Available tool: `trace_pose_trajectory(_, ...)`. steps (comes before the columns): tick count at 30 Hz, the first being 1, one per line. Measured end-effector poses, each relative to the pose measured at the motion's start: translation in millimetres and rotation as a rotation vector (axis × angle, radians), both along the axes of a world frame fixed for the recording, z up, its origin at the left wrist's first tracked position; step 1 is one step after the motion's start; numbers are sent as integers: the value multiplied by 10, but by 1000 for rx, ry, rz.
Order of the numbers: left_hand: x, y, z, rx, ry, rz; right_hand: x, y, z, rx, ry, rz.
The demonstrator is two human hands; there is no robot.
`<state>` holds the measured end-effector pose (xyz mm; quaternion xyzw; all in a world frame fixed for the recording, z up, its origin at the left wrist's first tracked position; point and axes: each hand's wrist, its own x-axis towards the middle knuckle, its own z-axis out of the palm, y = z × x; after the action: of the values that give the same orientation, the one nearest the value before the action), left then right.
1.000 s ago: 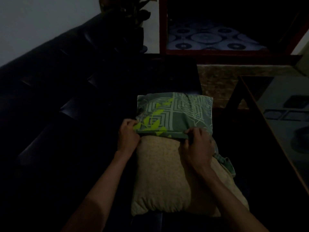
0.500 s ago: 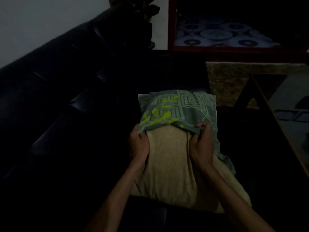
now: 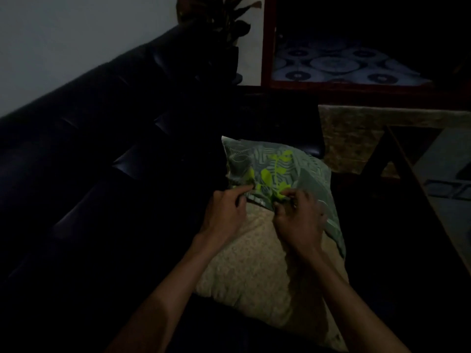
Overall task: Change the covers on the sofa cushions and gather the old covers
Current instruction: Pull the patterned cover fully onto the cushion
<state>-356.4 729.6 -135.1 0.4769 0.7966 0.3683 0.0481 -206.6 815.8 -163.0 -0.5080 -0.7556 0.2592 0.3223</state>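
The long dark leather sofa fills the left side of the view, and the work is on its seat, near the far end. On it lies the big beige textured cushion, bare on the near part, w/ the far end inside the green cover with lime leaf print. Beside it on the right stands a dark low table w/ glass top, well apart from the hands.

The left hand pinches the bunched edge of the cover w/ thumb and forefinger, other fingers curled. The right hand has its fingers curled into the same edge, just beside the left.

Whether this cover goes on or comes off I cannot tell from here. In both cases, I think the hands are too close together: better to take the edge at both corners, approx. the cushion's width apart, so the opening stays wide. Then work it little by little, left and right in turn, and press the filling down so the seam does not catch.
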Motion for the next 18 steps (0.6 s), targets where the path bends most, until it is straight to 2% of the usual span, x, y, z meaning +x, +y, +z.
trace_pose_trajectory(2, -148, -76, -72, -92, 149, 86, -14, -15, -42, 24, -95, 31)
trace_pose_trajectory(3, -221, -114, -133, -130, 163, 128, -31, -34, -61, 55, -137, 50)
trace_pose_trajectory(6, -411, -176, -350, -148, 59, 208, -71, -79, -100, 78, -191, 72)
trace_pose_trajectory(11, -391, -335, -560, -136, -161, 168, -53, -60, -159, 79, -186, 50)
trace_pose_trajectory(14, -189, -728, -588, -24, -166, 108, 10, -34, -168, 64, -143, 12)
trace_pose_trajectory(18, -86, -1090, -750, 1, -237, 97, 77, -57, -179, 75, -129, 0)
